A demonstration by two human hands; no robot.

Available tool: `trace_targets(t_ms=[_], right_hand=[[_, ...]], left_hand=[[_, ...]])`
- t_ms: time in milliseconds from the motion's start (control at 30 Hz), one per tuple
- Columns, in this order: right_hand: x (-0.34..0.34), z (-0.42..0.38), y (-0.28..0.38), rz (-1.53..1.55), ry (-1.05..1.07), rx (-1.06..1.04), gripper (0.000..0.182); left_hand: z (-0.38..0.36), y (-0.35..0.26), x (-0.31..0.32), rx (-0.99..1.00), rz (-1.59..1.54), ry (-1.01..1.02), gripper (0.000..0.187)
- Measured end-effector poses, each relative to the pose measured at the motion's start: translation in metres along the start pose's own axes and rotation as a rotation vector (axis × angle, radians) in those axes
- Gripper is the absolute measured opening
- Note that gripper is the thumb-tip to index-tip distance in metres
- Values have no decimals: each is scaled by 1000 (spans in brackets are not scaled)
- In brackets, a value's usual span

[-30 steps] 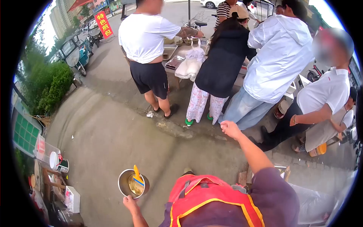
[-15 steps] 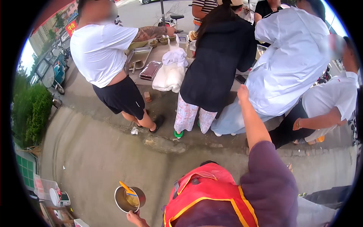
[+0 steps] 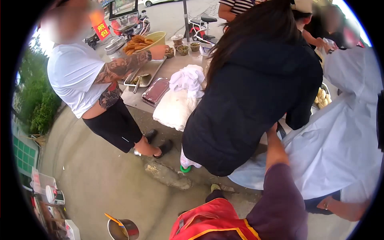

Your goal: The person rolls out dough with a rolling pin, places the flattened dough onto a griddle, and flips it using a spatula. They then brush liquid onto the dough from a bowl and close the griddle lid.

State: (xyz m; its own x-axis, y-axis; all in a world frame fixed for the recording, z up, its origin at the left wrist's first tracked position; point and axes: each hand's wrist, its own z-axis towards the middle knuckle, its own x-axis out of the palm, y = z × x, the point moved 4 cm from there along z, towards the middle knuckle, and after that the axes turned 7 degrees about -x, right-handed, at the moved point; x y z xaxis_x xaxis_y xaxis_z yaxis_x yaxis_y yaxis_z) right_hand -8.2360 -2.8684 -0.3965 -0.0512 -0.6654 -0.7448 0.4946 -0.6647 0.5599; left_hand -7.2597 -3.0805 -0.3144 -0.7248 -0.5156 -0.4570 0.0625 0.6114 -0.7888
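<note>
My right hand [image 3: 273, 130] reaches between a person in a black jacket [image 3: 252, 88] and a person in a pale blue-white garment [image 3: 340, 144], at the table's near edge. Its fingers are mostly hidden behind the jacket, so what they touch does not show. At the bottom left is a metal pot [image 3: 132, 229] with an orange-handled utensil [image 3: 113, 219] leaning in it. My left hand lies below the picture's edge. I wear a red apron [image 3: 208, 218] with yellow trim.
The table carries white cloths [image 3: 176, 108], a covered tray [image 3: 156, 91], a metal tray with a utensil [image 3: 154, 74], small food bowls [image 3: 183, 50] and a basin of fried dough sticks [image 3: 138, 43]. A person in a white shirt [image 3: 76, 76] stands left. A broken kerb [image 3: 168, 175] crosses the ground.
I have come closer to the table, and my right arm has gone in between the two people. The pot sits lower in view and my left hand has left the picture.
</note>
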Motion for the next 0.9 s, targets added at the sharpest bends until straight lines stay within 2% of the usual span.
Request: trace_targets(t_ms=[100,267,467,533,600,800,833,900], right_hand=[[36,23,-6,-104,88,-90,44],[60,44,-21,-210,200,-117,43],[56,51,-23,-267,225,-156,42],[48,45,-17,-278,217,-187,41],[38,37,-9,-287,190,-259,41],[-26,-31,34,-434,-20,-645,40],[-35,-43,44,-466,-41,-641,40],[-46,-65,74,-366,104,-68,34]], left_hand=[[16,23,-1,-18,-120,-6,23],[34,71,-34,-38,-262,12,12],[13,73,-48,5,-278,-116,13],[10,69,-53,4,-261,-100,16],[-7,70,-48,-40,-308,-167,17],[21,93,-69,-49,-355,-72,15],[25,94,-73,-42,-377,-49,14],[29,95,-85,-33,-387,-10,13]])
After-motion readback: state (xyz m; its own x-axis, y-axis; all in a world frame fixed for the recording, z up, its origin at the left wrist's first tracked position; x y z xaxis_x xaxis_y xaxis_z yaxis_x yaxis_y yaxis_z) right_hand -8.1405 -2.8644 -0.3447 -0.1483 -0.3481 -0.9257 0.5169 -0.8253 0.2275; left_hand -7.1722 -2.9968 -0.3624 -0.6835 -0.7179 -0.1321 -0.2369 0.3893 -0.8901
